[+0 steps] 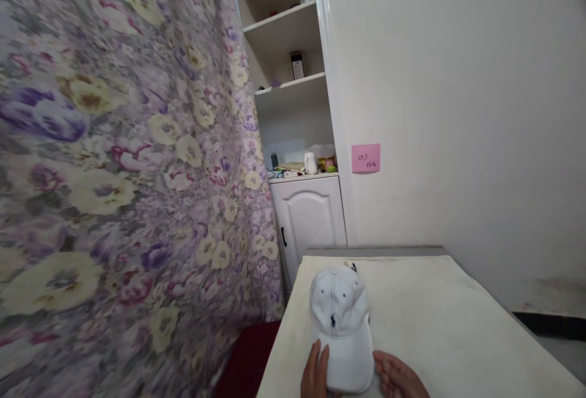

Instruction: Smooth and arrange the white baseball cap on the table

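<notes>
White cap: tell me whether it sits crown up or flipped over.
Crown up. The white cap shows its domed top, eyelets and small logo; brim toward the hands.

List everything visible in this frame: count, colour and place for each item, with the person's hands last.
cap: one, white with a small dark logo, on the table near its front edge
table: one, covered in off-white cloth, lower right
sticky note: one, pink, on the white wall
curtain: one, floral purple and yellow, filling the left
cabinet: one, white, below open shelves
shelves: white, holding a few small items
jug: one, white, on the cabinet top among clutter
left hand: touching the cap brim's left side
right hand: at the brim's right side
</notes>
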Demonstrator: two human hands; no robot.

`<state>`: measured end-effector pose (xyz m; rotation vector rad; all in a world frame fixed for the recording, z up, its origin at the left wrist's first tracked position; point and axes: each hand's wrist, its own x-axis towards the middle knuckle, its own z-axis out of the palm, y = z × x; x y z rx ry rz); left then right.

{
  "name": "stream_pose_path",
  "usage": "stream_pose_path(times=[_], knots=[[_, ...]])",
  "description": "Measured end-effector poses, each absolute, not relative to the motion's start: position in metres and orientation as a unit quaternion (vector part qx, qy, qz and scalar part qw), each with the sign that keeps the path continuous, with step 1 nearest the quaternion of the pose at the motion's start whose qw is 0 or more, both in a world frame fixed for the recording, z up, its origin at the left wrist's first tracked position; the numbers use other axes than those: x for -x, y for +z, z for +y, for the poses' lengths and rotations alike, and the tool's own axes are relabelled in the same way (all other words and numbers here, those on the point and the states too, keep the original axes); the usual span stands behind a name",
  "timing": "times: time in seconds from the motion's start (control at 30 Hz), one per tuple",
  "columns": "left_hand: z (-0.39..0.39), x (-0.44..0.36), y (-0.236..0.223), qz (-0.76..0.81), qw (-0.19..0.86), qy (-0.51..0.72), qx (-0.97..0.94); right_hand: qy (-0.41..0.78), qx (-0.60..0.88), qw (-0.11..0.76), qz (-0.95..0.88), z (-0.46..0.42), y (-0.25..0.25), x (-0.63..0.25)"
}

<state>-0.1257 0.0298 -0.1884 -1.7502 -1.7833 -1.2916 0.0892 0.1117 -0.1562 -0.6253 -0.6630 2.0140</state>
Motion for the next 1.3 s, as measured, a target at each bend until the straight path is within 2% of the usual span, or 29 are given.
stream_pose_path(times=[0.47,1.3], knots=[[-0.008,0.12,-0.151,-0.705,-0.079,-0.514,0.481,0.793,0.261,0.476,-0.278,0.092,-0.145,-0.101],[-0.022,0.113,-0.134,-0.674,-0.206,-0.588,0.396,0.784,0.282,0.464,-0.301,0.085,-0.127,-0.102]])
